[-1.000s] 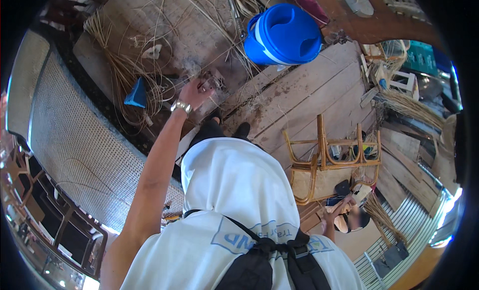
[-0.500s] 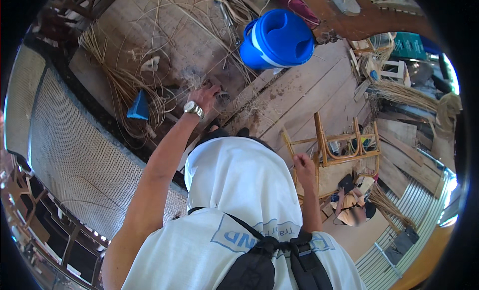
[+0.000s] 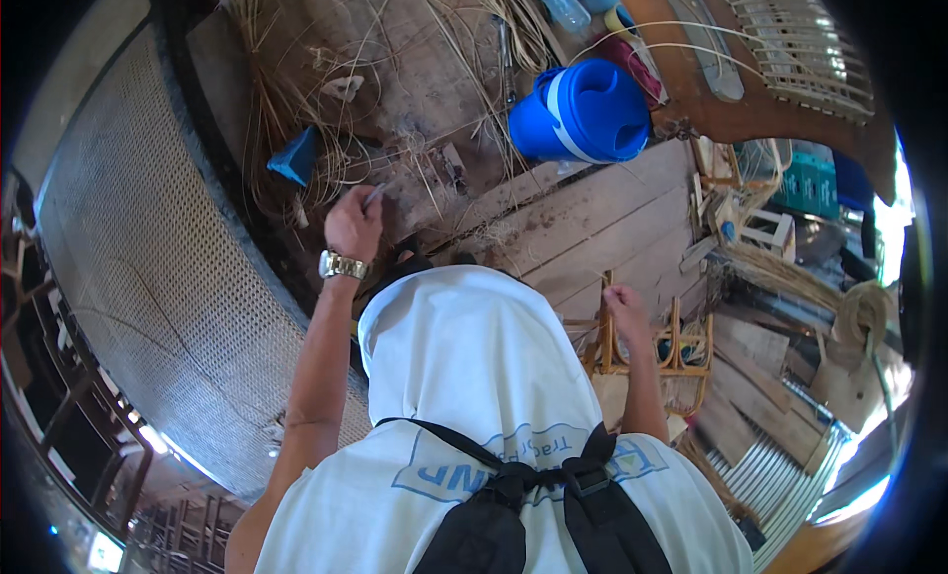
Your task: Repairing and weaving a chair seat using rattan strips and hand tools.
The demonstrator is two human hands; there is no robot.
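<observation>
Cane strands (image 3: 262, 80) bundled and trailing at upper left of frame, beside blue wedge (image 3: 292, 157). Left hand (image 3: 354, 224) just below, left of centre, fingers narrowed on small pale piece (image 3: 374, 193). Right hand (image 3: 629, 312) right of centre, fingers curled, near chair frame (image 3: 686, 371); cannot tell whether holding anything. Blue bucket (image 3: 588, 110), lidded, upper right of centre. Woven panel (image 3: 168, 229) along left side.

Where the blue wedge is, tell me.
In the head view, the blue wedge lies left of centre, just beyond the left hand, beside loose tan strands.
</observation>
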